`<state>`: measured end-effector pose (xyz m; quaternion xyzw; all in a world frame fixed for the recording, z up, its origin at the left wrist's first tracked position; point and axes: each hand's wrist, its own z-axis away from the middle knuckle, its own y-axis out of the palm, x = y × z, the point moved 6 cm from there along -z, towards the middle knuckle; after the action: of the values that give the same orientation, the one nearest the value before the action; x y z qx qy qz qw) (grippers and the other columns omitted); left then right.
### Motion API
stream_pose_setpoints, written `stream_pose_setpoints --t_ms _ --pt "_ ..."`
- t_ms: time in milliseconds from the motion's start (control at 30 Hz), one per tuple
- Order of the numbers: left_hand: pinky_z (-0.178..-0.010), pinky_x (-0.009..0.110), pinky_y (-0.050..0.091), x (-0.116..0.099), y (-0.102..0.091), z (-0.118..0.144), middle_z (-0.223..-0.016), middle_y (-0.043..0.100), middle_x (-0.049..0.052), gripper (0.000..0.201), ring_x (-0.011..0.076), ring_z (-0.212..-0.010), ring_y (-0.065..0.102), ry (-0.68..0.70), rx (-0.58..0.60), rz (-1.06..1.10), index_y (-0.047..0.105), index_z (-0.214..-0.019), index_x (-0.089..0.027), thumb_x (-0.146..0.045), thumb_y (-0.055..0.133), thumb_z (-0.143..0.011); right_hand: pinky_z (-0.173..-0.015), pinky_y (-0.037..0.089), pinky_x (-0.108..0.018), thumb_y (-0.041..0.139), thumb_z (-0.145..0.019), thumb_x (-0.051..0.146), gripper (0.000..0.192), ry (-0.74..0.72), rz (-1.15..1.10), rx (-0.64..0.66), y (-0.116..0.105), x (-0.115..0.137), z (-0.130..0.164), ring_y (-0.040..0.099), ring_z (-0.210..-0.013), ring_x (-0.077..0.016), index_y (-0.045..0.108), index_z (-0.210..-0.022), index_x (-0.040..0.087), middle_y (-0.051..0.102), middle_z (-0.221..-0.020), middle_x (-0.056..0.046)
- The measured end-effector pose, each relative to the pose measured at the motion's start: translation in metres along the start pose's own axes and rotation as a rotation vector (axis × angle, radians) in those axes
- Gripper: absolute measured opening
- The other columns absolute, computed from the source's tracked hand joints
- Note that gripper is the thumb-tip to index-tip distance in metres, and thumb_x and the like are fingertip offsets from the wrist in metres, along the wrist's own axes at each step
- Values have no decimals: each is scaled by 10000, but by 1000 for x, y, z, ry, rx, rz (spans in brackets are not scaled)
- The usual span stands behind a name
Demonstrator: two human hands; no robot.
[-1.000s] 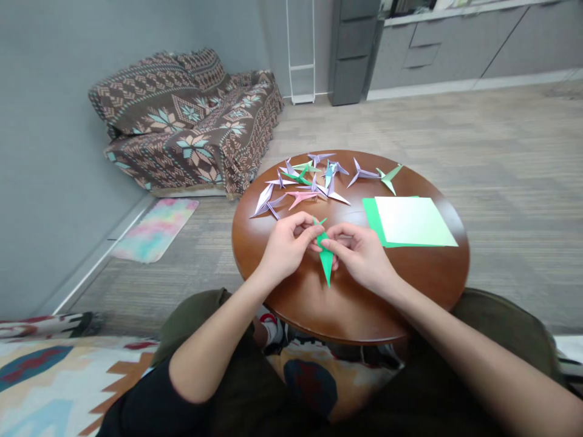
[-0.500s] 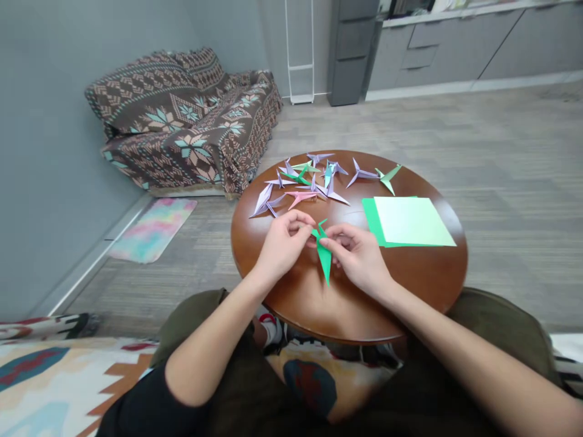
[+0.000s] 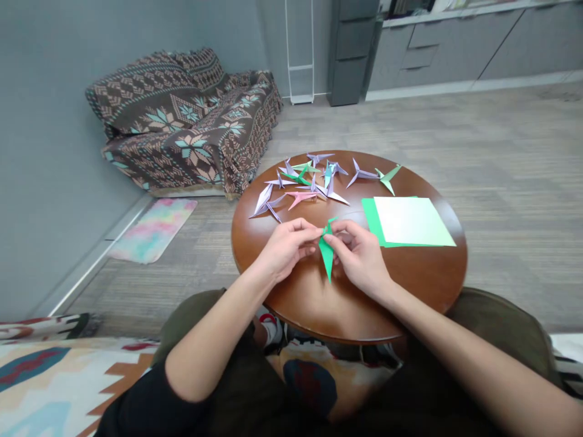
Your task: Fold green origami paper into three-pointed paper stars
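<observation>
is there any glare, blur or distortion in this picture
Head view: glare partly whitens the pale sheet and puts sheen on the brown table; same head view: fine creases in the green folded paper are too soft to read, and the right forearm looks stretched toward the corner.

Left grip [image 3: 290, 246] and right grip [image 3: 361, 252] pinching green folded paper [image 3: 327, 258], brown table [image 3: 419, 273]

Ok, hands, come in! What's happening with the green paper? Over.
Left hand and right hand pinching green folded paper near its upper end. Long point toward person. Folded figures beyond, paper sheets to the right, neither blocking.
</observation>
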<state>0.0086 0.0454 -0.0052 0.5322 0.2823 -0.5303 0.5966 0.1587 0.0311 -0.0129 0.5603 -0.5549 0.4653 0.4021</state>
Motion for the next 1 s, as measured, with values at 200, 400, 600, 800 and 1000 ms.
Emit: stream_pose_setpoints --t_ms 200,400,600,800,1000 --pt "-683 223 456 -6 5 1 -712 659 -19 308 86 -676 582 162 5 -20 664 -747 -152 -269 938 -668 -503 497 -282 757 -893 403 203 29 -39 0 -6 8 -5 593 -561 -144 664 -928 227 644 -749 19" --pt "-683 236 455 -12 5 0 -764 691 -7 211 92 -685 585 258 80 -103 740 -827 -150 -254 893 -725 -602 514 -288 802 -865 455 265 23 -94 41 -7 9 -9 637 -703 -171 738 -951 213 692 -784 -7" --pt "-851 295 562 -18 8 2 -870 770 31 230 157 -818 708 369 58 -285 774 -861 -159 -253 915 -706 -588 516 -298 883 -744 554 381 127 -181 -8 -10 1 -11 649 -693 -191 763 -877 218 727 -760 -24" --pt "-809 323 601 -21 4 3 -803 793 55 182 194 -760 738 388 -66 -374 797 -788 -156 -286 898 -713 -503 475 -280 908 -678 575 424 228 -265 -11 -6 -3 -10 587 -569 -151 751 -829 211 727 -705 -11" --pt "-790 311 592 -22 7 6 -815 801 57 110 193 -766 731 450 -105 -471 799 -786 -162 -266 833 -778 -400 353 -261 927 -643 556 433 287 -313 -92 -5 -4 -4 450 -420 -100 738 -807 203 593 -549 54"
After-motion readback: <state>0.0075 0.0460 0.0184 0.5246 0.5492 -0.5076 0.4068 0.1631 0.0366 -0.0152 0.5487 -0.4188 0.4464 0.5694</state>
